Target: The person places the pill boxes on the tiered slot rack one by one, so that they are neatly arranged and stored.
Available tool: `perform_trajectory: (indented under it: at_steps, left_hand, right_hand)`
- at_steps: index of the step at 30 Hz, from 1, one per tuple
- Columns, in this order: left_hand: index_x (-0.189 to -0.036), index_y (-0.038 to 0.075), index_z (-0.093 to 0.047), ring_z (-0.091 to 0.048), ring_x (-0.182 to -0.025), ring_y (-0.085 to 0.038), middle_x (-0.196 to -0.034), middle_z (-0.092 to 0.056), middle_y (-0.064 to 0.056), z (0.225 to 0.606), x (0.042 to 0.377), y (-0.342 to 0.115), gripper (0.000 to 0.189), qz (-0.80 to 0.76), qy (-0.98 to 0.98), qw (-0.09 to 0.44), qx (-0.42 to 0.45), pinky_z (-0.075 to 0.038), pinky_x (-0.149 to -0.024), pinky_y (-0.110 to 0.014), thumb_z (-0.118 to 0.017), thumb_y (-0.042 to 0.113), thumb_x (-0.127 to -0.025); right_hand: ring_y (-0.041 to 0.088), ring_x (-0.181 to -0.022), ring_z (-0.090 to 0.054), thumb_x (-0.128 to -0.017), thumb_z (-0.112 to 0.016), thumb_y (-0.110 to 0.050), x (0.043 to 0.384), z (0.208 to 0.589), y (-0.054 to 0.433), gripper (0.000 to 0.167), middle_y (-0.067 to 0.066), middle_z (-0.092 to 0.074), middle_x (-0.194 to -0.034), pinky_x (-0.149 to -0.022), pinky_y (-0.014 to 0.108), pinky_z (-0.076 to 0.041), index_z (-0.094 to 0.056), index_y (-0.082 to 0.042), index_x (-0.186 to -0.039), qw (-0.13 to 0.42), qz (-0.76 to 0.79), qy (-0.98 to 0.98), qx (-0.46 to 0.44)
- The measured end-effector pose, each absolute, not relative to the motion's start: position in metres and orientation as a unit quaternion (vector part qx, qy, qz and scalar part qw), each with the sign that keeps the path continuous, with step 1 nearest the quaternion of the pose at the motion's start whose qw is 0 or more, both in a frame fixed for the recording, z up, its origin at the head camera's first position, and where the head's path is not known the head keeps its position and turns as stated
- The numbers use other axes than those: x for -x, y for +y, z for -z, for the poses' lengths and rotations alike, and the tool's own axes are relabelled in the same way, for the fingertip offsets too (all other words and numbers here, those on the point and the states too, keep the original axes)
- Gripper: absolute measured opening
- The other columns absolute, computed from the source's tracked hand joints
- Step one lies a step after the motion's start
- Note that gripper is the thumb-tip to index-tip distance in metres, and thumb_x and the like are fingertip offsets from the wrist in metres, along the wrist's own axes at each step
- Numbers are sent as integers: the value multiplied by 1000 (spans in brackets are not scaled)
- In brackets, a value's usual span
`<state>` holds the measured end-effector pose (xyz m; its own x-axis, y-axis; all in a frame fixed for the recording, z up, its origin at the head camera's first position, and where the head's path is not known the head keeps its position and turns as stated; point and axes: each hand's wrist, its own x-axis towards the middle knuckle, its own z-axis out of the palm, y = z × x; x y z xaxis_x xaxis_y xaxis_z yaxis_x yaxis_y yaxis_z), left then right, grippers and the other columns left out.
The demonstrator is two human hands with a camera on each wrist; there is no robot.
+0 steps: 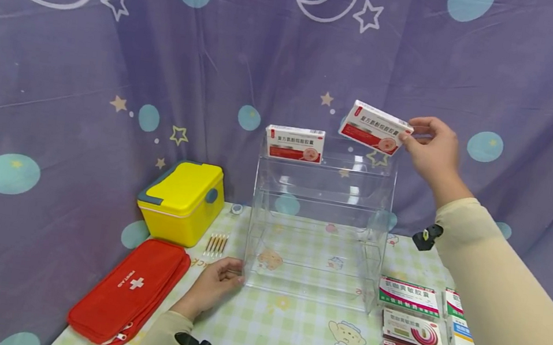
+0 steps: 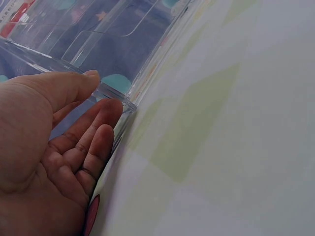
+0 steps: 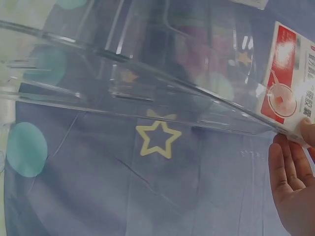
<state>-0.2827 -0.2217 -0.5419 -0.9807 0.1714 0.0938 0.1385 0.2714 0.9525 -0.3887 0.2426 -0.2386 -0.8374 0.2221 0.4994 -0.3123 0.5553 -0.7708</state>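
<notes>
In the head view, a white-and-red medicine box (image 1: 374, 128) is held by the right hand (image 1: 434, 149) above the right end of the top tier of a clear rack (image 1: 340, 170), its right end pinched between thumb and fingers and dipped lower than its left. A matching upright box (image 1: 294, 144) is stood at that tier's left corner and can serve as guide: the step in hand seems to be a setting-down, so the held box is best levelled first, then lowered straight, printed face forward. In the left wrist view, the left hand (image 2: 56, 152) is seen half open, fingers loosely bent, tips rested at the rack's lower front left corner — nothing is seen to be clasped. That contact should be light but steady, lest the rack be nudged. In the right wrist view, the medicine box is shown close by the rack's right edge; whether the two touch cannot be told — so that edge should be cleared with care before the pinch is eased.
</notes>
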Motion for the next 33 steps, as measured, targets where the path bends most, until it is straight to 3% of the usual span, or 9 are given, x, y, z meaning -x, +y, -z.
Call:
perform_trajectory:
  at_steps: [9,33]
  left_hand:
    - [-130,4,-68,-68,-104,-23,-124,-71,-12,540,282,-221,37,-596,797,13,-95,-55,-83,-26,-79,11,-95]
    - [-132,2,-66,-68,-105,-27,-127,-70,-17,541,283,-219,38,-598,797,9,-84,-54,-82,-25,-76,6,-96]
  right_hand:
    - [14,-94,-65,-97,-78,-29,395,253,241,38,10,-72,-116,-72,21,-49,-71,-10,-129,272,-439,-855,-48]
    - [7,-96,-64,-101,-71,-27,396,267,237,35,16,-72,-124,-72,18,-48,-74,-8,-130,265,-459,-847,-48]
